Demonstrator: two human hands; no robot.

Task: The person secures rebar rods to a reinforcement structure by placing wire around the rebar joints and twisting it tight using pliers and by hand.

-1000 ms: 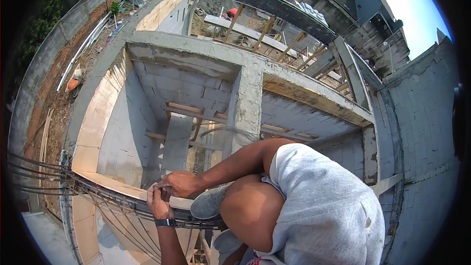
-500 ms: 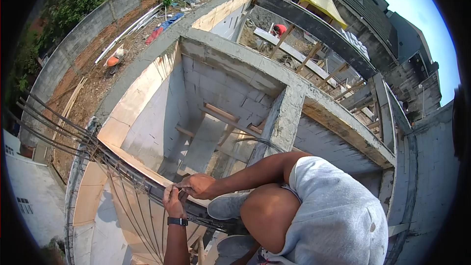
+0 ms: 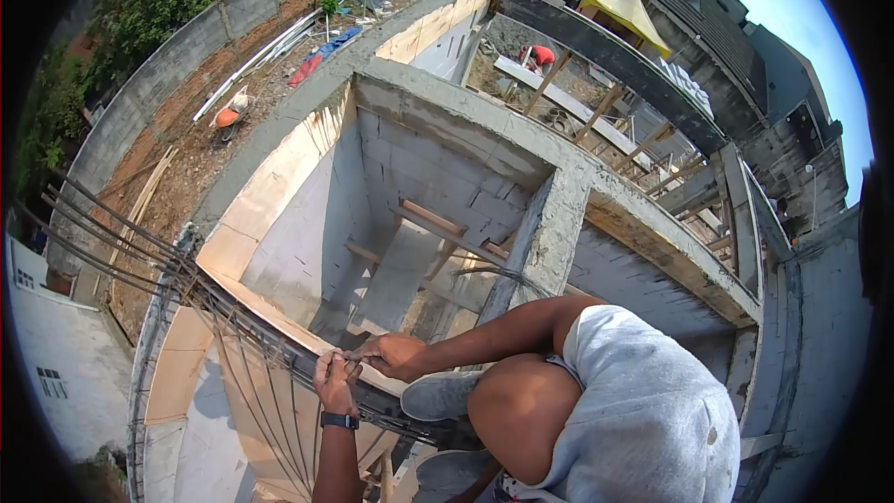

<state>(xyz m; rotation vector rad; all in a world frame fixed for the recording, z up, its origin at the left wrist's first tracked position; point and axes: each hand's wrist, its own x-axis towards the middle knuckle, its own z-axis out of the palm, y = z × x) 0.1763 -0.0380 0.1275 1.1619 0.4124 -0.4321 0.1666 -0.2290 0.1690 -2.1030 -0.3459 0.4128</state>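
My left hand (image 3: 335, 382), with a dark watch (image 3: 339, 420) on its wrist, is closed with the fingers pinched together. My right hand (image 3: 391, 355) meets it from the right, also closed, its fingertips almost touching the left ones. Whatever is between the fingers is too small to make out. Both hands are just above the steel rebar cage (image 3: 303, 365) that runs along the top of the wall. Beside it stands a plywood form board (image 3: 265, 303). My grey shoe (image 3: 438, 398) rests close to the right hand.
Several long rebar ends (image 3: 102, 233) stick out at the left. Beyond the cage there is a deep drop into a block-walled room with a grey plank (image 3: 396, 265) below. Concrete beams (image 3: 545, 242) border it. A co-worker in red (image 3: 543, 56) bends over far off, near a yellow canopy (image 3: 626, 17).
The view has shifted slightly, so the scene sits a little lower and further right. My right hand has turned a little, its fingers reaching more toward the left hand, which stays pinched.
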